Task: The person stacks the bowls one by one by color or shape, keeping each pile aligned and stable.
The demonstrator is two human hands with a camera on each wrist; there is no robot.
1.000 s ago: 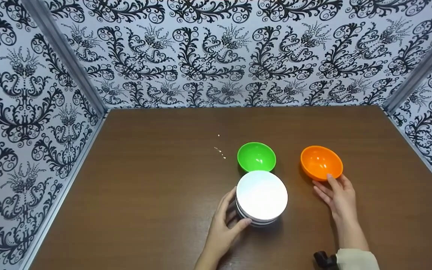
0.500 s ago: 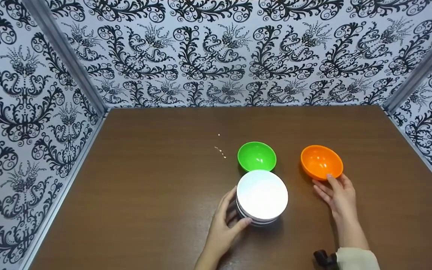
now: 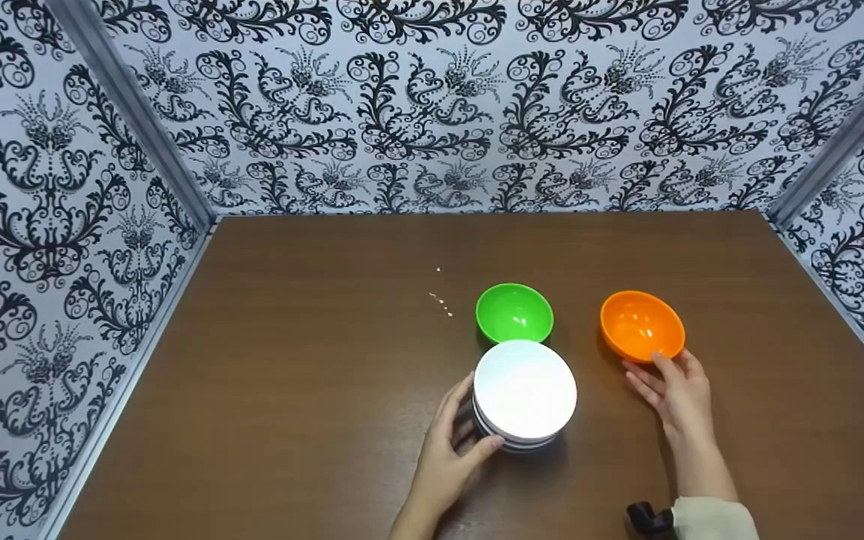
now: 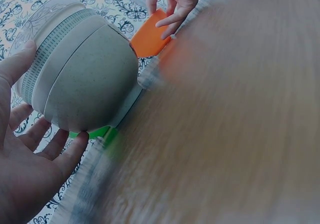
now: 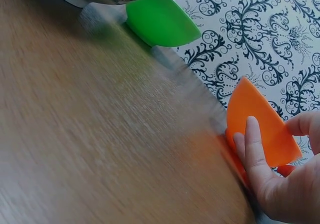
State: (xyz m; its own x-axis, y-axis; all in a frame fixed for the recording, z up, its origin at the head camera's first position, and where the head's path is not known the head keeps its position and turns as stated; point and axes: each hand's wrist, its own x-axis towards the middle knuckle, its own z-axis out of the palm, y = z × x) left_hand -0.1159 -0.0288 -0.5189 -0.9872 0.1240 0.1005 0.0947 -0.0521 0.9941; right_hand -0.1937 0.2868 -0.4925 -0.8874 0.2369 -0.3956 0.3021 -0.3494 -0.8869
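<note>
The desk (image 3: 289, 375) has its near edge cut off. Toward it, the left hand (image 3: 442, 456) grips a bowl stack (image 3: 525, 390), its top lost in glare. Nearer the right edge, the right hand (image 3: 683, 396) pinches an orange bowl (image 3: 642, 322). The stack partly hides a green bowl (image 3: 513, 311).

In the head view, the stack of white round bowls (image 3: 525, 390) stands on the brown wood-grain table (image 3: 289, 360), right of lower centre, with the left hand (image 3: 443, 457) at its left and the green round glossy bowl (image 3: 514, 313) directly behind. The orange round glossy bowl (image 3: 642, 326) sits farther right, the right hand (image 3: 683, 397) at its near edge; the black-and-white patterned wall (image 3: 447, 105) spans the upper frame.
</note>
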